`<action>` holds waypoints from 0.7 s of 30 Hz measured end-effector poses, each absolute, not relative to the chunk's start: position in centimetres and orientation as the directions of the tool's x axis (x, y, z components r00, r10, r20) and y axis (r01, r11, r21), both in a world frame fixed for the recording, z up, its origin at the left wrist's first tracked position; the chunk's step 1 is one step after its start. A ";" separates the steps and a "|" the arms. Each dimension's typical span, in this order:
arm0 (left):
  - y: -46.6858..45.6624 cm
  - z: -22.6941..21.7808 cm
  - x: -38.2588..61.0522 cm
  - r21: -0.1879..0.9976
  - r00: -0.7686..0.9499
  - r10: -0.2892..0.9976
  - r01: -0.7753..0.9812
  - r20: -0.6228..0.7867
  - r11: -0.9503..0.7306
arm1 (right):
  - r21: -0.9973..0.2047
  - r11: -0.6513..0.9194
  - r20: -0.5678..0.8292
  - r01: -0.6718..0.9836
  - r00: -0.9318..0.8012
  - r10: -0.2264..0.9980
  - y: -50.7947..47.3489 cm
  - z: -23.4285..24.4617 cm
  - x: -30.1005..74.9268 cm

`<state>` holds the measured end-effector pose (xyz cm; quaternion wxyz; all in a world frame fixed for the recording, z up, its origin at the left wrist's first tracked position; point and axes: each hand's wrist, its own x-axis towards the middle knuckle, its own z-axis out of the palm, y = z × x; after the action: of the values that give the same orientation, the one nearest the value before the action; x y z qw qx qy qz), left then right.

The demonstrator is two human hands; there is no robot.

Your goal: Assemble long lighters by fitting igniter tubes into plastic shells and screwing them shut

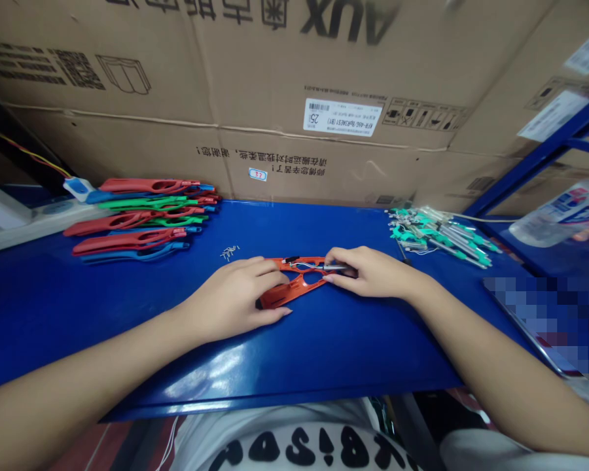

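On the blue table two orange-red plastic lighter shell halves lie open side by side, touching or nearly so. My left hand (235, 291) grips the near shell half (277, 297) at its left end, its fingers covering part of both halves. In the far shell half (304, 260) sit a small black part (291, 260) and thin white wires. My right hand (373, 269) pinches a thin metal tube (332, 267) at the right end of the halves. The tube's far end is hidden by my fingers.
Red, green and blue lighter shells (127, 219) are stacked at the left beside a white power strip (44, 219). Tiny metal pins (230, 253) lie behind my left hand. Metal tubes with teal parts (436, 232) pile up at the right. A large cardboard box (255, 131) stands behind.
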<state>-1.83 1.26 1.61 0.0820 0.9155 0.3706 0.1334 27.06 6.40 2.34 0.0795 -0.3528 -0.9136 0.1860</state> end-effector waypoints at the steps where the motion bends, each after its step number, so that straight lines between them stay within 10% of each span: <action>1: 1.2 1.6 -1.9 0.255 0.695 0.697 0.652 0.175 -0.714 | -0.399 0.694 0.025 0.600 -0.749 0.662 6.5 2.3 27.1; 16: 1.5 2.6 -2.4 0.275 0.715 0.689 0.643 0.118 -0.715 | -0.405 0.645 -0.030 0.648 -0.715 0.699 6.3 2.8 27.0; 21: 1.9 2.9 -2.9 0.214 0.707 0.700 0.672 0.098 -0.709 | -0.470 0.689 0.144 0.551 -0.723 0.676 6.3 3.3 27.3</action>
<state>-2.86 1.89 2.95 0.0815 0.9203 0.3727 0.0863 27.32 6.34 3.26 0.1549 -0.3387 -0.9059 0.2015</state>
